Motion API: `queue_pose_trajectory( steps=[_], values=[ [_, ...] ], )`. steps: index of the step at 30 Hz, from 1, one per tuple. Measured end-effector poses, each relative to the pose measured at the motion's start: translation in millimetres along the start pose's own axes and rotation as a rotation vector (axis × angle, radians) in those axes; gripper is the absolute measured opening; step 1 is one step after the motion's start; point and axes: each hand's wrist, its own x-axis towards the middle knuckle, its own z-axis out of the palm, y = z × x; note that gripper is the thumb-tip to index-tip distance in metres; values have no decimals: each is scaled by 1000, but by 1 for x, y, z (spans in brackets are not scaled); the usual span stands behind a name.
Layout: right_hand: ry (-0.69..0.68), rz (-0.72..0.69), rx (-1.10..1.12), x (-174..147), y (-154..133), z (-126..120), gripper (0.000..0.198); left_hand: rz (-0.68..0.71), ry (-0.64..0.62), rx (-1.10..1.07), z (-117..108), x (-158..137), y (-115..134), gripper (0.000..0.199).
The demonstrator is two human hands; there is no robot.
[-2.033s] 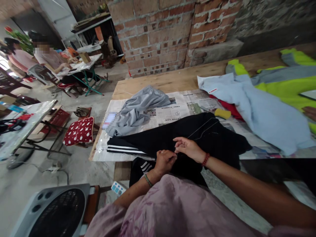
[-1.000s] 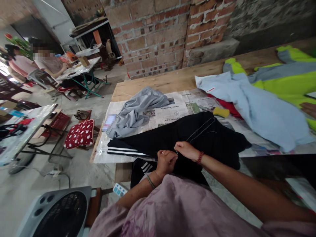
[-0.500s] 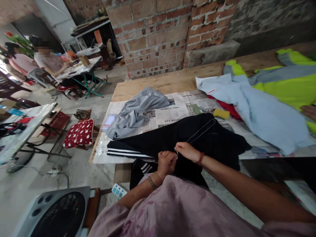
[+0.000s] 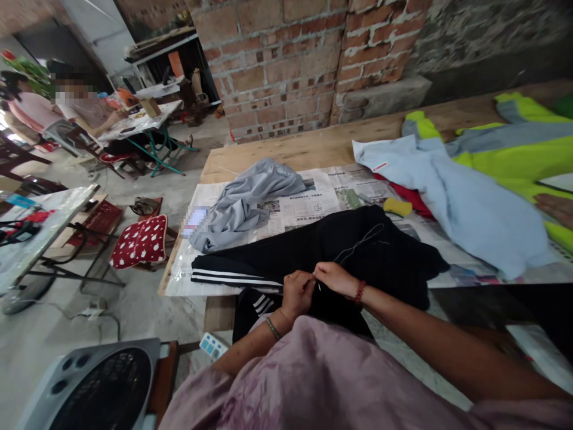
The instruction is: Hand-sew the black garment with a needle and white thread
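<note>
My left hand (image 4: 298, 292) and my right hand (image 4: 335, 278) meet fingertip to fingertip above black trousers (image 4: 286, 251) with white side stripes. Both are closed in a pinch. A pale thread (image 4: 364, 237) lies in a long loop over the dark cloth and runs to my right fingers. Below those fingertips shows a short bright sliver, too small to tell whether it is a needle or thread. What my left fingers hold is hidden. Part of the trousers hangs over the table's front edge towards my lap.
Newspaper under plastic covers the wooden table (image 4: 250, 149). Around the trousers lie grey cloth (image 4: 255, 197), a yellow sponge (image 4: 397, 207), a light-blue garment (image 4: 461, 191) and a neon-yellow garment (image 4: 501, 156). Another person's hand (image 4: 557, 209) rests at far right. A fan-like grey appliance (image 4: 102, 382) stands lower left.
My left hand has turned slightly more upright, its fingertips still at my right hand's. The thread loop on the trousers has shifted and narrowed. The view has moved slightly.
</note>
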Motion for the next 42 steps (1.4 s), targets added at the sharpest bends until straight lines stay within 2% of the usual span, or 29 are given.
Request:
queue_pose_trajectory(
  steps=[10, 18, 24, 29, 32, 35, 37, 39, 42],
  values=[
    [-126, 79, 30, -2, -5, -11, 14, 26, -63, -34, -2, 1, -6, 12],
    [-95, 33, 0, 2, -1, -5, 16, 24, -61, -1, -2, -3, -4, 11],
    [-81, -25, -49, 0, -2, -2, 17, -46, -9, -8, -1, -1, -3, 13],
    [-109, -41, -69, -1, -2, -9, 21, -158, -19, -192, -3, 4, -3, 11],
    [-7, -211, -117, -7, -3, -21, 23, -299, -33, -300, -5, 7, -3, 9],
    [216, -467, -236, -21, 0, -32, 28, -397, -59, -371, -6, 8, -3, 9],
    [332, -588, -351, -33, 5, -31, 27, -451, -74, -418, -5, 9, -4, 8],
    [367, -699, -484, -42, 13, -24, 22, -489, -80, -456, -4, 9, -5, 8],
    [344, -814, -611, -47, 24, -4, 19, -500, -82, -486, -4, 10, -5, 9]
  ],
)
